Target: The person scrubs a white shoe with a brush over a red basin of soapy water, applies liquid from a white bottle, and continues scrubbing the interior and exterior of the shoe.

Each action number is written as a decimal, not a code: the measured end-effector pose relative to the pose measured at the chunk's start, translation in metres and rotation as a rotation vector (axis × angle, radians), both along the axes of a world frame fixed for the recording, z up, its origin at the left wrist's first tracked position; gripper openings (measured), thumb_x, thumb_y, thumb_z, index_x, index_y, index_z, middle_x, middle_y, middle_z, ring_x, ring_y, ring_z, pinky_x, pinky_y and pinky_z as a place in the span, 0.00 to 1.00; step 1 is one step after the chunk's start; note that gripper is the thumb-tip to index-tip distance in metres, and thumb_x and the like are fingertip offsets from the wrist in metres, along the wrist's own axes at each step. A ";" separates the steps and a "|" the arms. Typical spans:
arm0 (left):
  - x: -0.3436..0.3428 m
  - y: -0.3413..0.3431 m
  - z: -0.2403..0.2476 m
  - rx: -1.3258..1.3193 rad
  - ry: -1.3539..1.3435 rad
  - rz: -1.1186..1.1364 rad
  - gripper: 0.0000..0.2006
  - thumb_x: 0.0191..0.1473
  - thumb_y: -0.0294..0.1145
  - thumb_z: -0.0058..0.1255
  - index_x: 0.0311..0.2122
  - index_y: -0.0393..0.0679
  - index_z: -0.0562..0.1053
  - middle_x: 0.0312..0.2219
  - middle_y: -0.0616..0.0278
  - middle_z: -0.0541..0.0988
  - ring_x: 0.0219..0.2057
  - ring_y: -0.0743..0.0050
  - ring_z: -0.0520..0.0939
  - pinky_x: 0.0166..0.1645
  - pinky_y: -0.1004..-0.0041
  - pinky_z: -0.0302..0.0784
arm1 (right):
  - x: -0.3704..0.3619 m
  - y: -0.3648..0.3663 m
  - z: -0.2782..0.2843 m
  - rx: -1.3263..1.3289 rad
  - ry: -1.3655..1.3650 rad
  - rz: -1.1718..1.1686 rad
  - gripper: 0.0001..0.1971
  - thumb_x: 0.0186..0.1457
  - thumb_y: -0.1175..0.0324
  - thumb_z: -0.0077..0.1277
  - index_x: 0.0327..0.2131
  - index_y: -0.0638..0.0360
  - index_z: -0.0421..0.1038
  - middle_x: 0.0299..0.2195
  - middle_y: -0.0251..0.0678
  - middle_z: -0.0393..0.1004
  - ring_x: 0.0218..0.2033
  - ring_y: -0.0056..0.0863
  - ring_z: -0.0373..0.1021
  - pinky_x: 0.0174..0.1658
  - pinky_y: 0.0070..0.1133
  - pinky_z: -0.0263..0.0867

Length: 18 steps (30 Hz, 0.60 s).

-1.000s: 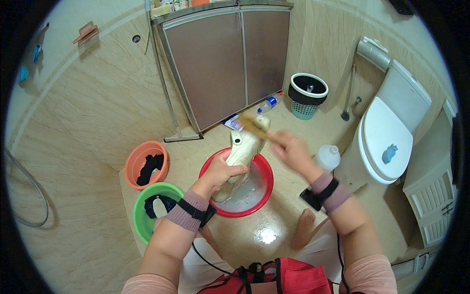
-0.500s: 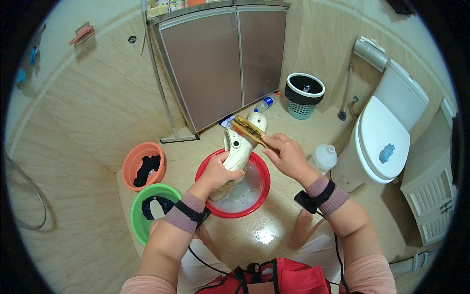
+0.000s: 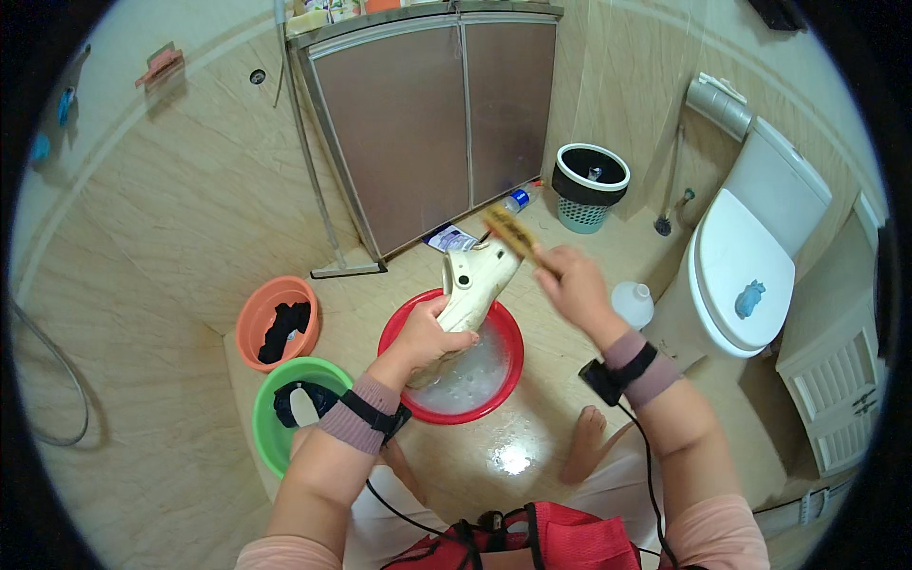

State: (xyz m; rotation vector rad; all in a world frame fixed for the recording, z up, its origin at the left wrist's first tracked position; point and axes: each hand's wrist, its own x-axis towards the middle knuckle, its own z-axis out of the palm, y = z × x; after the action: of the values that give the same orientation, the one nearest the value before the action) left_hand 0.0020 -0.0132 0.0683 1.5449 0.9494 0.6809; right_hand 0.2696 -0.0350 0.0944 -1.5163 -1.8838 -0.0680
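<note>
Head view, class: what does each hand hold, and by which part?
The left hand grips a cream rubber clog shoe by its lower end, over the red basin. The right hand grips a wooden scrubbing brush by its near end.

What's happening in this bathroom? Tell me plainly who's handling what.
A person crouches on the bathroom floor, scrubbing a cream clog shoe over a red basin of soapy water. The left hand grips the shoe, tilted up out of the water, while the right hand holds a scrubbing brush against its upper end. An orange basin and a green basin with dark items sit to the left.
</note>
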 end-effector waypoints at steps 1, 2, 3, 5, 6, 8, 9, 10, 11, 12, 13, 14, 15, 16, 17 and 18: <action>-0.003 0.000 -0.002 0.000 0.000 0.009 0.27 0.38 0.29 0.67 0.48 0.36 0.74 0.38 0.61 0.80 0.37 0.76 0.79 0.45 0.74 0.74 | -0.015 -0.008 -0.004 -0.057 0.018 0.086 0.16 0.53 0.64 0.53 0.47 0.48 0.75 0.36 0.41 0.75 0.34 0.44 0.73 0.37 0.35 0.69; -0.006 0.000 -0.002 0.017 -0.016 0.013 0.27 0.38 0.29 0.67 0.48 0.35 0.74 0.37 0.61 0.80 0.37 0.76 0.79 0.45 0.74 0.73 | -0.021 -0.013 -0.002 -0.056 0.020 0.085 0.16 0.53 0.64 0.53 0.47 0.48 0.75 0.36 0.41 0.75 0.34 0.44 0.73 0.37 0.35 0.69; -0.008 0.000 -0.002 0.034 -0.032 0.018 0.27 0.38 0.29 0.67 0.48 0.35 0.74 0.37 0.62 0.80 0.37 0.76 0.78 0.44 0.75 0.73 | -0.025 -0.016 0.000 -0.035 0.024 0.127 0.16 0.53 0.64 0.53 0.47 0.47 0.75 0.36 0.41 0.75 0.33 0.44 0.73 0.37 0.35 0.69; -0.003 0.002 0.000 0.063 0.013 -0.011 0.27 0.38 0.30 0.67 0.48 0.35 0.74 0.37 0.61 0.80 0.37 0.76 0.79 0.45 0.75 0.73 | -0.004 -0.006 0.001 -0.064 0.024 0.082 0.17 0.53 0.64 0.54 0.49 0.47 0.75 0.36 0.42 0.75 0.33 0.44 0.73 0.37 0.36 0.69; -0.001 0.004 0.002 0.096 0.055 -0.023 0.27 0.38 0.30 0.67 0.48 0.36 0.74 0.37 0.61 0.80 0.38 0.76 0.79 0.45 0.74 0.73 | 0.005 -0.002 0.003 -0.062 0.024 0.080 0.17 0.53 0.64 0.54 0.49 0.47 0.75 0.36 0.42 0.75 0.33 0.44 0.73 0.37 0.36 0.69; 0.001 0.002 0.000 0.083 0.042 -0.029 0.27 0.38 0.30 0.67 0.48 0.36 0.74 0.38 0.61 0.80 0.38 0.76 0.79 0.45 0.74 0.74 | 0.015 0.001 0.005 -0.123 0.071 -0.083 0.18 0.51 0.70 0.55 0.48 0.56 0.75 0.36 0.46 0.75 0.36 0.45 0.72 0.39 0.33 0.68; -0.002 0.001 -0.001 0.068 0.035 -0.019 0.27 0.38 0.29 0.67 0.48 0.36 0.74 0.38 0.62 0.80 0.38 0.76 0.79 0.45 0.74 0.74 | -0.003 -0.008 0.006 -0.070 0.015 -0.004 0.18 0.51 0.70 0.55 0.47 0.57 0.75 0.36 0.46 0.75 0.35 0.47 0.72 0.39 0.33 0.69; -0.005 0.000 -0.001 0.065 0.036 -0.008 0.27 0.38 0.29 0.67 0.48 0.36 0.74 0.38 0.62 0.80 0.38 0.76 0.79 0.45 0.74 0.74 | -0.017 -0.011 -0.003 0.012 0.026 0.152 0.17 0.52 0.66 0.55 0.47 0.51 0.76 0.35 0.43 0.76 0.33 0.44 0.73 0.38 0.36 0.69; -0.007 -0.001 0.001 0.058 0.013 0.008 0.28 0.38 0.28 0.67 0.48 0.36 0.73 0.38 0.62 0.80 0.38 0.76 0.79 0.46 0.74 0.74 | -0.031 -0.022 0.003 -0.017 0.037 0.172 0.16 0.52 0.66 0.55 0.46 0.52 0.76 0.35 0.43 0.76 0.34 0.44 0.73 0.39 0.36 0.69; -0.009 -0.001 0.002 0.050 -0.009 0.025 0.28 0.38 0.28 0.67 0.49 0.37 0.73 0.38 0.62 0.79 0.38 0.76 0.79 0.46 0.73 0.73 | -0.040 -0.030 0.010 -0.047 0.049 0.194 0.16 0.52 0.66 0.54 0.45 0.52 0.77 0.35 0.43 0.76 0.35 0.45 0.73 0.39 0.36 0.69; -0.009 -0.001 0.002 0.050 -0.008 0.026 0.28 0.38 0.28 0.67 0.49 0.37 0.73 0.38 0.62 0.79 0.38 0.76 0.79 0.46 0.73 0.73 | -0.026 -0.018 0.006 -0.046 0.050 0.195 0.16 0.52 0.66 0.54 0.45 0.52 0.77 0.35 0.43 0.76 0.35 0.45 0.73 0.39 0.36 0.69; -0.001 -0.002 0.001 0.020 -0.035 -0.005 0.28 0.38 0.27 0.67 0.49 0.36 0.73 0.39 0.62 0.79 0.39 0.76 0.79 0.47 0.73 0.73 | 0.006 -0.003 0.000 -0.048 0.070 0.076 0.16 0.52 0.66 0.55 0.45 0.51 0.77 0.36 0.43 0.76 0.36 0.44 0.73 0.40 0.35 0.69; 0.002 -0.001 0.002 -0.002 -0.061 -0.021 0.29 0.38 0.26 0.67 0.50 0.36 0.73 0.40 0.62 0.79 0.40 0.76 0.79 0.47 0.73 0.73 | 0.023 0.007 -0.002 -0.042 0.090 -0.028 0.16 0.52 0.65 0.55 0.45 0.51 0.77 0.36 0.43 0.76 0.37 0.44 0.73 0.41 0.35 0.69; 0.002 0.001 0.001 -0.027 -0.085 -0.028 0.29 0.38 0.26 0.67 0.50 0.36 0.72 0.40 0.62 0.79 0.41 0.76 0.79 0.48 0.73 0.73 | 0.023 0.009 -0.001 -0.039 0.088 -0.025 0.16 0.52 0.65 0.55 0.45 0.51 0.77 0.36 0.43 0.76 0.37 0.44 0.73 0.41 0.35 0.69; 0.000 0.001 -0.001 -0.029 -0.086 -0.023 0.29 0.38 0.26 0.67 0.50 0.36 0.72 0.40 0.62 0.79 0.41 0.76 0.79 0.48 0.73 0.73 | 0.021 0.006 -0.001 -0.032 0.055 -0.024 0.16 0.52 0.65 0.55 0.46 0.50 0.77 0.36 0.43 0.76 0.37 0.43 0.73 0.41 0.35 0.69; -0.005 0.002 -0.004 -0.041 -0.111 -0.014 0.29 0.39 0.25 0.66 0.51 0.36 0.72 0.41 0.62 0.79 0.41 0.76 0.79 0.48 0.73 0.73 | 0.012 0.002 0.005 -0.024 0.024 -0.014 0.16 0.52 0.64 0.55 0.46 0.50 0.77 0.37 0.43 0.76 0.37 0.43 0.73 0.41 0.34 0.70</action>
State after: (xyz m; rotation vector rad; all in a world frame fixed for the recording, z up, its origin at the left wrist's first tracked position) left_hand -0.0029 -0.0115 0.0640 1.4611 0.8639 0.7256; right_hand 0.2818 -0.0325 0.0993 -1.5399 -1.8609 -0.0334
